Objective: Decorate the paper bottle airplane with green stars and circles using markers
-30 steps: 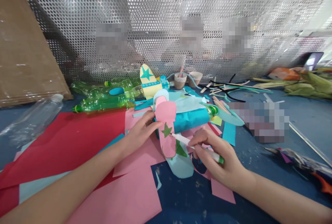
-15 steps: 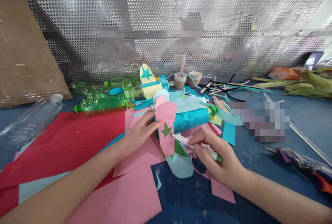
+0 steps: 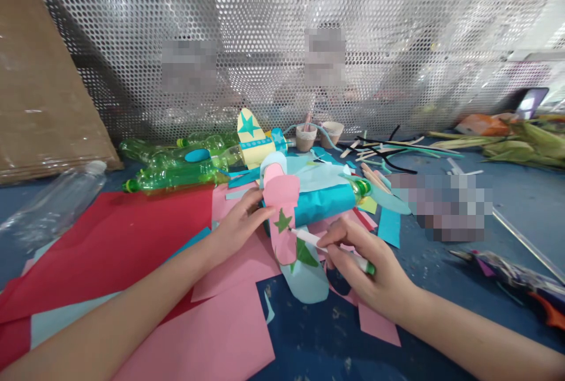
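Note:
My right hand [image 3: 364,260] is closed around a white marker [image 3: 309,237] with a green end. Its tip touches the pink paper cutout [image 3: 286,245], just right of a green star [image 3: 282,221] drawn on it. My left hand [image 3: 242,213] grips the cutout's left edge, thumb on top and the other fingers partly hidden behind. Beneath and beside the cutout lies a plastic bottle wrapped in blue paper [image 3: 324,203], its green cap to the right. A pale blue paper wing [image 3: 306,284] with a green shape sticks out toward me.
Red paper [image 3: 145,222] and pink sheets [image 3: 216,328] spread to the left. Green plastic bottles [image 3: 180,175] and a yellow paper-covered bottle [image 3: 256,148] lie behind. Small cups [image 3: 306,138] stand by the perforated metal screen [image 3: 265,27]. At right are pliers-like tools [image 3: 507,275] and corn husks [image 3: 525,139].
Almost nothing differs. The marker tip has shifted very slightly left along the pink cutout, and my left hand stays in place.

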Tool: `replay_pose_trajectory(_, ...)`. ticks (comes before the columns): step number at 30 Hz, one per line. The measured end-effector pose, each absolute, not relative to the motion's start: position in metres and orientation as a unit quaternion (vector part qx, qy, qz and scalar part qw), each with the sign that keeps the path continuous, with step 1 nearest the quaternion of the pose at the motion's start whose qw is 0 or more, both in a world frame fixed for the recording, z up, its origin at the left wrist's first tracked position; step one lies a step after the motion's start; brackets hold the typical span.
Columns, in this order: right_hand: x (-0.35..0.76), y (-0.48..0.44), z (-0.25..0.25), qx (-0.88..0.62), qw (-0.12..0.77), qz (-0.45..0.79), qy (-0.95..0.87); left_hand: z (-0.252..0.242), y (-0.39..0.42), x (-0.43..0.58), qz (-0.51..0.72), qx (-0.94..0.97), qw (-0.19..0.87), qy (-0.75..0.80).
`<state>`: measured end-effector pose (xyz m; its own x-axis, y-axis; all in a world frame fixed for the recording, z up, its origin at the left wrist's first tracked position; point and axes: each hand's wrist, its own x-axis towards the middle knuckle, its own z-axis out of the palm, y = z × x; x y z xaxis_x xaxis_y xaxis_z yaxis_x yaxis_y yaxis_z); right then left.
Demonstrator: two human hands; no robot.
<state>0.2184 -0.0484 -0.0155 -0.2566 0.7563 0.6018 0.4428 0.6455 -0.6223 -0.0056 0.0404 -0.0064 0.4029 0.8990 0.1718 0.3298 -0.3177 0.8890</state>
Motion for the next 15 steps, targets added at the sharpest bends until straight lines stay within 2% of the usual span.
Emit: replay_pose_trajectory(15, 0.2172, -0.0481, -0.0143, -0.392, 0.469, 0.164, -0.774, -0.0077, 0.0408, -0.0067, 0.337, 0.736, 0.405, 0.425)
